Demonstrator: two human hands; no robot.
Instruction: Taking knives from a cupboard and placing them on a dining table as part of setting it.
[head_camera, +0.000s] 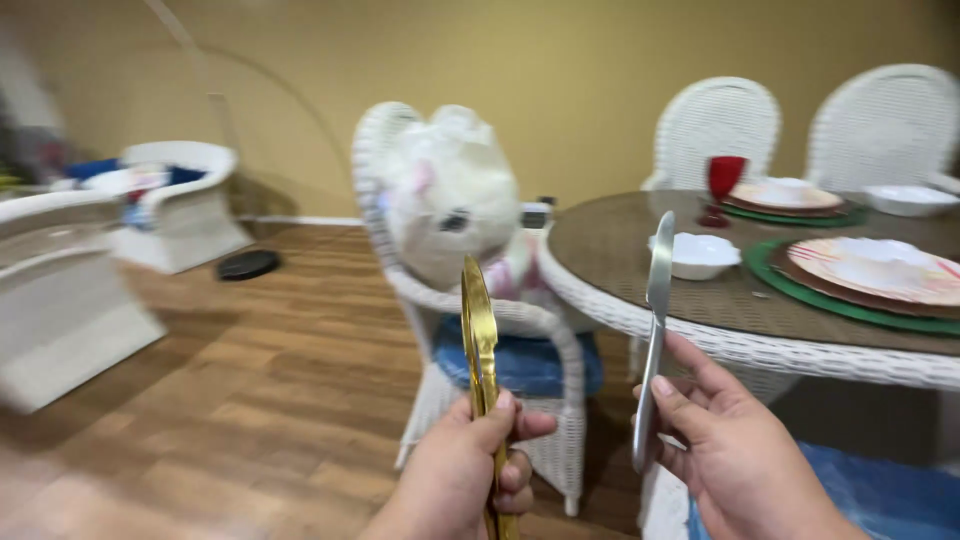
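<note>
While the left hand (462, 470) clamps a gold knife (480, 340) and the right hand (735, 450) pinches a silver knife (655, 320), both look stiff, slick, best gripped by handles

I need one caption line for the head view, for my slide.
Left hand holds gold knife, right hand silver knife, beside wicker table.

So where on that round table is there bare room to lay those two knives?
Bare table lies left of the white bowl, toward the near rim. The right side is crowded: plate on green mat, red goblet, far plate.
</note>
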